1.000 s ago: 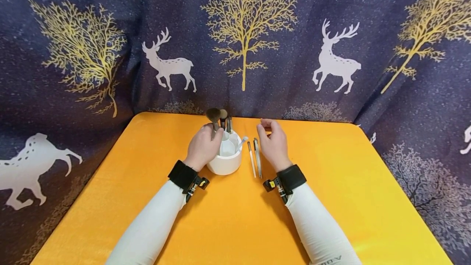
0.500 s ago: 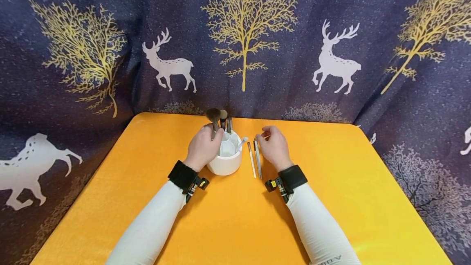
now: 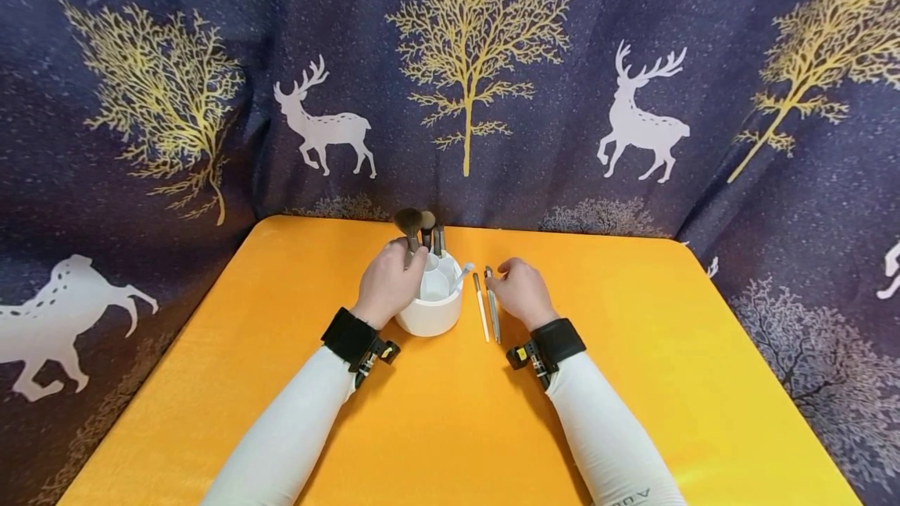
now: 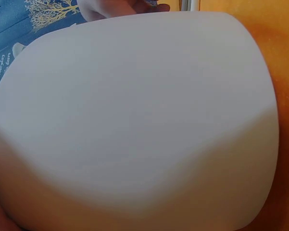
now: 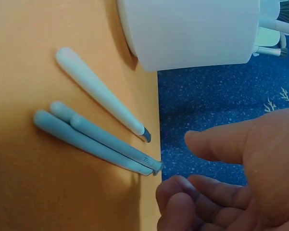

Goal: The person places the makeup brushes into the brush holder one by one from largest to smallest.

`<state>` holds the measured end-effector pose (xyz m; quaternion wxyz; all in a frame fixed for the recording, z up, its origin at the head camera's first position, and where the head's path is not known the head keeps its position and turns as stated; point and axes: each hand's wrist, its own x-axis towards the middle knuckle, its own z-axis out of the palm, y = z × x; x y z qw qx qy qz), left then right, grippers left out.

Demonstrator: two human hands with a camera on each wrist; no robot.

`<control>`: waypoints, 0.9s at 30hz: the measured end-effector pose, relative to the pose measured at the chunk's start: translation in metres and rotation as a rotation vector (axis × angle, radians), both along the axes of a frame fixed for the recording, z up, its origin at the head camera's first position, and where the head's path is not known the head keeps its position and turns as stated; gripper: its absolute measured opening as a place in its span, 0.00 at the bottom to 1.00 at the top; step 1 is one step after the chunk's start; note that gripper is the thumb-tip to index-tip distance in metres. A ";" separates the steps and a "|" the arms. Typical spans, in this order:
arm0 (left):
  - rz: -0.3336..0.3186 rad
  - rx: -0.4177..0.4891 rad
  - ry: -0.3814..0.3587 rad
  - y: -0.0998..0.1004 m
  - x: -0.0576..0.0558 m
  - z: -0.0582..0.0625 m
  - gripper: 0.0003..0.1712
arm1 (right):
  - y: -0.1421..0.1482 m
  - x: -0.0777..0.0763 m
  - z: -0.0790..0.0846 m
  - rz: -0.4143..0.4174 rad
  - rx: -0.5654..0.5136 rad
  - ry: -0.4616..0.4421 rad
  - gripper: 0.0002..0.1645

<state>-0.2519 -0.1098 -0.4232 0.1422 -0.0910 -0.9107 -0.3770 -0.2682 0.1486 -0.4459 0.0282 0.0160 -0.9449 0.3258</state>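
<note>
A white round makeup brush holder [image 3: 430, 317] stands near the middle of the yellow table. My left hand [image 3: 389, 283] grips its left side, thumb at the rim; the other fingers are mostly hidden. Its white wall [image 4: 139, 106] fills most of the left wrist view. My right hand [image 3: 523, 293] is just beyond the brush tips, thumb and fingers apart and loosely bent, with nothing between them in the right wrist view. Beside the holder lie a white-handled makeup brush [image 5: 101, 94] and several grey-handled brushes [image 5: 98, 139], side by side.
Large fluffy brushes [image 3: 408, 221] and smaller ones stand at the holder's back. A pale slim handle [image 3: 464, 272] leans out on its right. Behind the yellow table [image 3: 450, 420] hangs a dark blue curtain [image 3: 520, 201] with deer and trees.
My right hand has come down and nearer, closer to the tips of the grey-handled brushes. The left hand and the brush holder stay where they were.
</note>
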 end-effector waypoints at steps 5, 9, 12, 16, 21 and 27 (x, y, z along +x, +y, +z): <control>0.000 0.001 -0.003 -0.001 0.000 -0.001 0.25 | 0.000 0.000 -0.002 0.010 0.029 -0.043 0.27; 0.001 0.003 -0.006 -0.001 0.001 0.000 0.25 | -0.002 0.000 -0.004 0.012 0.045 -0.076 0.26; -0.001 0.006 -0.008 -0.001 0.001 0.000 0.25 | -0.003 0.001 -0.005 0.020 0.059 -0.094 0.26; 0.000 0.013 -0.014 0.000 0.002 0.001 0.25 | -0.003 0.001 -0.006 0.031 0.082 -0.107 0.25; 0.001 0.015 -0.021 0.001 0.002 0.002 0.25 | -0.003 0.001 -0.007 0.031 0.100 -0.100 0.24; 0.006 0.012 -0.021 0.001 0.001 0.001 0.25 | -0.003 0.000 -0.010 0.024 0.099 -0.104 0.20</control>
